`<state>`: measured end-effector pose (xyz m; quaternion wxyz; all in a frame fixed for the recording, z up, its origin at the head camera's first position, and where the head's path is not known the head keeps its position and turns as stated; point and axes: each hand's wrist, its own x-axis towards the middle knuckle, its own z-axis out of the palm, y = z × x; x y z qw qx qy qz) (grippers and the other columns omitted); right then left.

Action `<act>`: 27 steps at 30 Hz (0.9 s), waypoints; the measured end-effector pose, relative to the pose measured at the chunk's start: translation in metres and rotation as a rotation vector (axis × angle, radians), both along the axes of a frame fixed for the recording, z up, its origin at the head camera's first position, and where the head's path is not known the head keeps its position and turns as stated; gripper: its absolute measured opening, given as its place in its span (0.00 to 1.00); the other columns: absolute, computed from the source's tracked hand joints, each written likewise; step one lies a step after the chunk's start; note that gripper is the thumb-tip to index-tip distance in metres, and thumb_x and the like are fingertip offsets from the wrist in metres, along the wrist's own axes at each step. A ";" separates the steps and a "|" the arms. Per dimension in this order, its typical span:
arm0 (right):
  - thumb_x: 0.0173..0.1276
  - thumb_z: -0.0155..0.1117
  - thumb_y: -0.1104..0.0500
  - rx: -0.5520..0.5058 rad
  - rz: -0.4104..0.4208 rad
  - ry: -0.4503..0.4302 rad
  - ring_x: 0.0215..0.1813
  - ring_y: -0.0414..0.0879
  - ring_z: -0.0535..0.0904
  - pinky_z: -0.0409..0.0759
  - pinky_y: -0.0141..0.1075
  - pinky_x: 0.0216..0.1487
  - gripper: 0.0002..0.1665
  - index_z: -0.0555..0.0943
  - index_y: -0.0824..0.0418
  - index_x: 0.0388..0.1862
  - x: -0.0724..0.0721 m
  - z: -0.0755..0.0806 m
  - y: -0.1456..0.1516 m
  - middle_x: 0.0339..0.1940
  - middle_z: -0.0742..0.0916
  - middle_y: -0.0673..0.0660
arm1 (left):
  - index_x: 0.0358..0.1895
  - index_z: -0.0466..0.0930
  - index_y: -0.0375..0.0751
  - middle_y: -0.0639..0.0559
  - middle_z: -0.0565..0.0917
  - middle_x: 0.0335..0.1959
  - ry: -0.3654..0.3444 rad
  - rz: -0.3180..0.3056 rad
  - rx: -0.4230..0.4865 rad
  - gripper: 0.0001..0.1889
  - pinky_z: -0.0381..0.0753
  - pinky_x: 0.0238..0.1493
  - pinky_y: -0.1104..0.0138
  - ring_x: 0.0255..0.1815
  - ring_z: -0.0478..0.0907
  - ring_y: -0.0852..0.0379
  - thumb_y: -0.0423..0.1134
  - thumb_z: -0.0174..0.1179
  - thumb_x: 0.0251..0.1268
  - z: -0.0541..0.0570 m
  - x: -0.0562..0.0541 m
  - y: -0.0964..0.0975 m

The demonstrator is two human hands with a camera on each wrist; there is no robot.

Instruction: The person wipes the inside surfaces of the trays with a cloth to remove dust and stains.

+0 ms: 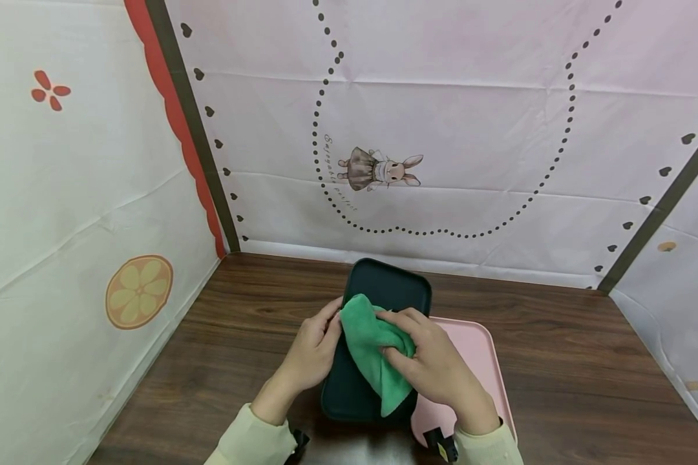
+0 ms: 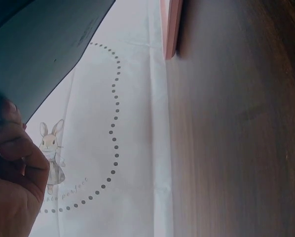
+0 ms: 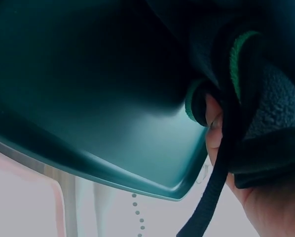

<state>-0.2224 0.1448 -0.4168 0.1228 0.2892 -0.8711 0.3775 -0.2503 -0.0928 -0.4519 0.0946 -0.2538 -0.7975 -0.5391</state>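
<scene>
A dark green rectangular tray (image 1: 384, 284) is held up off the table at a tilt, its hollow side towards me. My left hand (image 1: 309, 345) grips the tray by its left long edge. Against the inner face, my right hand (image 1: 433, 358) holds a bunched green cloth (image 1: 366, 336) between thumb and fingers. One corner of the cloth hangs down towards the tray's lower end. Seen from the left wrist, the tray's plain underside (image 2: 44, 59) shows above the curled fingers. The right wrist view has the cloth (image 3: 278, 103) in dark shadow at the right.
A pink tray (image 1: 471, 342) lies on the brown wooden table (image 1: 570, 368), partly behind the right hand and the green tray. White patterned cloth walls (image 1: 459, 135) stand at the back and on both sides. Black straps (image 1: 439, 445) sit at the wrists.
</scene>
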 end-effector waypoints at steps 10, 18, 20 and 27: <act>0.68 0.72 0.60 0.030 0.057 -0.062 0.46 0.36 0.80 0.81 0.34 0.48 0.31 0.79 0.47 0.69 0.001 0.000 -0.001 0.53 0.83 0.45 | 0.75 0.70 0.42 0.48 0.88 0.44 -0.028 0.045 0.039 0.22 0.81 0.58 0.65 0.45 0.83 0.60 0.44 0.41 0.88 0.001 0.000 0.000; 0.68 0.72 0.60 0.058 0.099 -0.090 0.44 0.35 0.79 0.81 0.33 0.46 0.31 0.79 0.48 0.69 0.002 0.000 -0.002 0.52 0.84 0.45 | 0.74 0.71 0.39 0.45 0.86 0.61 -0.040 0.075 0.054 0.23 0.81 0.64 0.60 0.61 0.82 0.55 0.45 0.42 0.88 0.001 -0.001 0.000; 0.68 0.73 0.60 0.061 0.103 -0.088 0.43 0.35 0.79 0.81 0.32 0.46 0.30 0.80 0.49 0.69 0.002 0.000 -0.002 0.52 0.84 0.45 | 0.74 0.71 0.39 0.46 0.86 0.59 -0.040 0.079 0.050 0.23 0.81 0.63 0.61 0.59 0.82 0.56 0.45 0.42 0.88 0.001 -0.001 -0.001; 0.67 0.73 0.60 0.068 0.112 -0.085 0.43 0.35 0.79 0.81 0.32 0.46 0.30 0.80 0.49 0.69 0.002 0.000 -0.002 0.52 0.84 0.45 | 0.74 0.71 0.38 0.45 0.85 0.61 -0.052 0.091 0.038 0.23 0.81 0.63 0.60 0.59 0.82 0.57 0.46 0.42 0.88 0.001 0.000 -0.001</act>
